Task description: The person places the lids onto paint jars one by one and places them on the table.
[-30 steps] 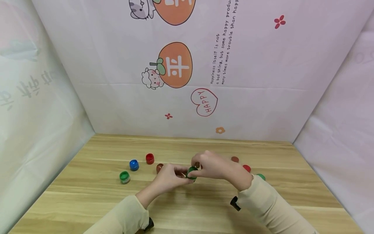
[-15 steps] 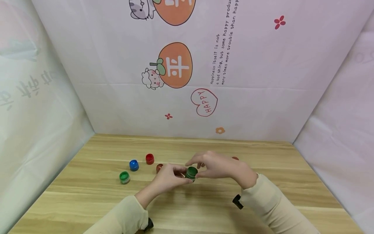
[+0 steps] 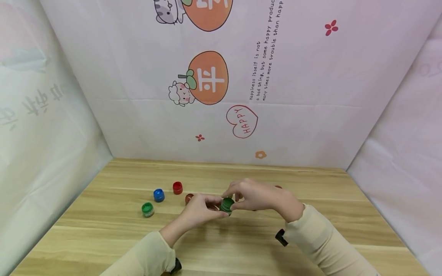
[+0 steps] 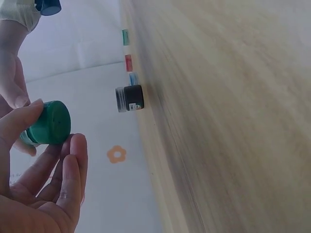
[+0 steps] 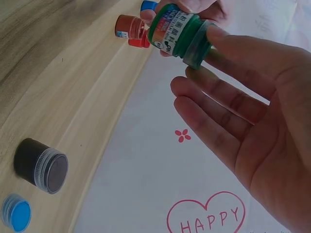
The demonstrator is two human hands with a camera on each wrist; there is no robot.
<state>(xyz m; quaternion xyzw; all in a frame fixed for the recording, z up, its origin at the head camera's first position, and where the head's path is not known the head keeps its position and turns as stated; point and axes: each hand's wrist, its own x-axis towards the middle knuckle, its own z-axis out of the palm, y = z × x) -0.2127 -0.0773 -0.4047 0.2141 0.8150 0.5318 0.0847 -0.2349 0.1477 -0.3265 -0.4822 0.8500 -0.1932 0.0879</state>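
Observation:
A small green paint jar (image 3: pixel 226 207) is held tilted above the table between both hands. My left hand (image 3: pixel 202 207) grips the jar's body, its thumb and fingers around the base end (image 4: pixel 57 122) in the left wrist view. With thumb and forefinger, my right hand (image 3: pixel 254 194) pinches the translucent lid (image 5: pixel 197 47), which sits on the jar's mouth. Its other fingers stretch out in the right wrist view. A printed label covers part of the jar's side. A black jar (image 5: pixel 36 165) with a clear lid stands nearby on the table.
To the left stand green (image 3: pixel 147 209), blue (image 3: pixel 159 195) and red (image 3: pixel 177 188) jars. A brown jar (image 3: pixel 188 198) is partly behind my left hand. A brown round piece (image 3: pixel 278 187) peeks out beyond my right wrist. A light blue round piece (image 5: pixel 19 216) lies near the black jar.
My right hand has shifted slightly right; its fingers parted from the lid, then came back onto its rim. Red and green round pieces at the right are now hidden. My left hand stays put.

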